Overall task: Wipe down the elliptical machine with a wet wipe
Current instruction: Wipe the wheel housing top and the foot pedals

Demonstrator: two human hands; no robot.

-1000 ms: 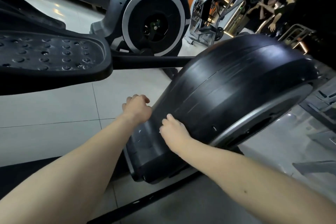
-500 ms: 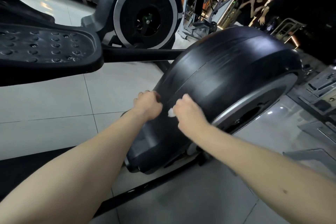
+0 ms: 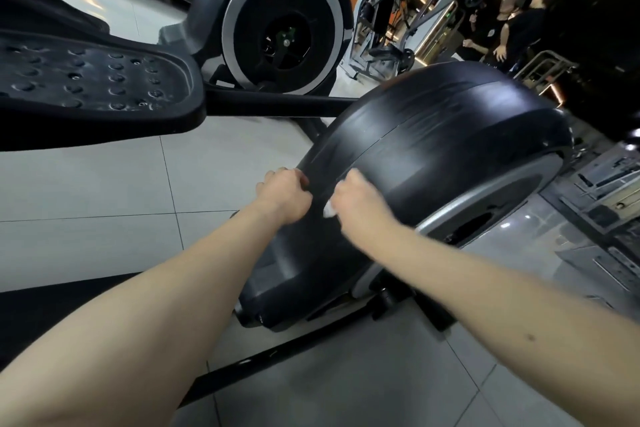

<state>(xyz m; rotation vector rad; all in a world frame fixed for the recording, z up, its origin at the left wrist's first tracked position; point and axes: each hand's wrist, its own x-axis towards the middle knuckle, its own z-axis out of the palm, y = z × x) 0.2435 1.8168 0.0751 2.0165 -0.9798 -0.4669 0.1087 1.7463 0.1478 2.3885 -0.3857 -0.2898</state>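
The elliptical's black flywheel housing [image 3: 433, 156] fills the middle, with streaky wet marks on its curved top. My right hand [image 3: 360, 204] presses on the housing's lower left face, fingers curled round a white wet wipe [image 3: 329, 211] of which only a small corner shows under the palm. My left hand [image 3: 285, 196] grips the housing's left edge, fingers wrapped over it. Both hands sit close together, a small gap apart.
A studded black foot pedal [image 3: 90, 87] juts in from the left on a black bar [image 3: 277, 102]. A second elliptical's flywheel [image 3: 284, 31] stands behind. Weight machines [image 3: 398, 10] and people [image 3: 512, 28] are at the back right. Grey tiled floor [image 3: 104, 191] lies below.
Both hands have slid up the housing's left face, the right hand carrying the wipe higher; the wipe's white corner now shows. The view shifted slightly.
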